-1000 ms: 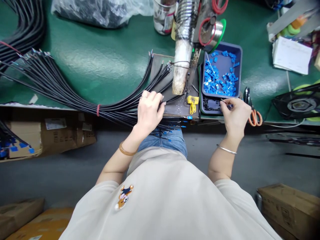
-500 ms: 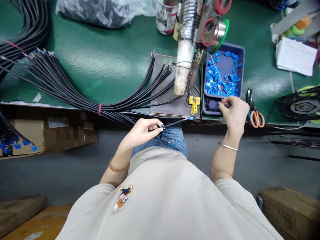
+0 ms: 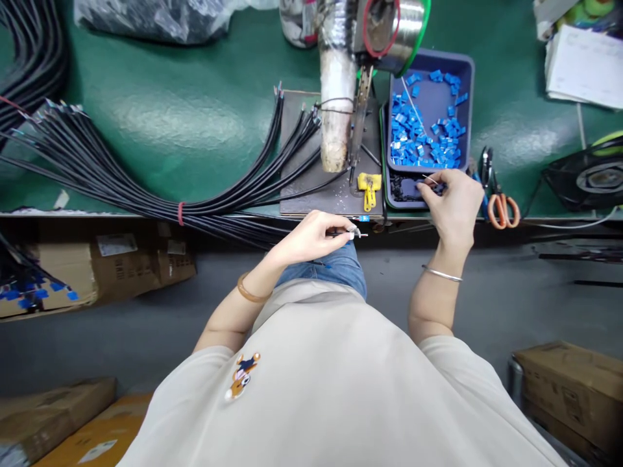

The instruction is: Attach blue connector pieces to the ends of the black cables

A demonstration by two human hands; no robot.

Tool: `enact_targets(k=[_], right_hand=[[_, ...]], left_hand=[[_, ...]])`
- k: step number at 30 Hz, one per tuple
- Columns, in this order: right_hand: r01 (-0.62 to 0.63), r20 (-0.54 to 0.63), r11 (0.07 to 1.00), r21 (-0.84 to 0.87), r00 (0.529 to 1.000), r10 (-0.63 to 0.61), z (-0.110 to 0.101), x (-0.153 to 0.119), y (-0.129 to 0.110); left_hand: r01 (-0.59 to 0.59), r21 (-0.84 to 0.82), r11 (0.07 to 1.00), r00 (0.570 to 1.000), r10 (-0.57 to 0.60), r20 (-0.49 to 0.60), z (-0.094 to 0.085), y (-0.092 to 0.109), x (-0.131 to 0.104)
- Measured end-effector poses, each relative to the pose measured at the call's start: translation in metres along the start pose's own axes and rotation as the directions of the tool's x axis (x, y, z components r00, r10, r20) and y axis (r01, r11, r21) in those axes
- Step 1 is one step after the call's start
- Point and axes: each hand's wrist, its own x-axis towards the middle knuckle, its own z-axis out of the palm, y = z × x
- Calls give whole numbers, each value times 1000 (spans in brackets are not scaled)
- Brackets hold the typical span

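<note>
My left hand (image 3: 324, 237) pinches the end of a black cable just off the table edge, above my lap. A small blue connector (image 3: 364, 218) shows just above its fingertips. My right hand (image 3: 452, 198) is closed on a thin wire-like piece at the tray of small black parts (image 3: 406, 194). Behind that lies the tray of blue connectors (image 3: 470, 110). The bundle of black cables (image 3: 219, 211), tied with a red band (image 3: 181, 213), runs along the table edge to the left of my left hand.
A metal duct (image 3: 335, 97) and a solder spool (image 3: 406, 32) hang over a dark board (image 3: 296, 194) with a yellow clip (image 3: 370, 189). Orange-handled scissors (image 3: 503, 211) and a fan (image 3: 598, 176) stand right. Cardboard boxes (image 3: 569, 389) lie below.
My left hand has moved right and slightly up, now at another cable end. The right hand stays at the black-parts tray. The camera view has shifted a little.
</note>
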Motion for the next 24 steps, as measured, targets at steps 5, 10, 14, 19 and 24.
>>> enact_targets(k=[5, 10, 14, 19, 24], right_hand=[[-40, 31, 999, 20, 999, 39, -1, 1, -2], [-72, 76, 997, -8, 994, 73, -4, 2, -5], [-43, 73, 999, -25, 996, 45, -3, 3, -5], [-2, 66, 999, -48, 998, 5, -3, 4, -3], [-21, 12, 1000, 1, 1000, 21, -1, 3, -3]], left_hand=[[-56, 128, 990, 992, 41, 120, -7, 2, 11], [-216, 527, 822, 971, 121, 208, -14, 29, 4], [-150, 814, 562, 988, 65, 137, -1, 45, -19], [51, 383, 922, 926, 100, -363, 28, 16, -31], [81, -579, 811, 852, -358, -382, 35, -13, -17]])
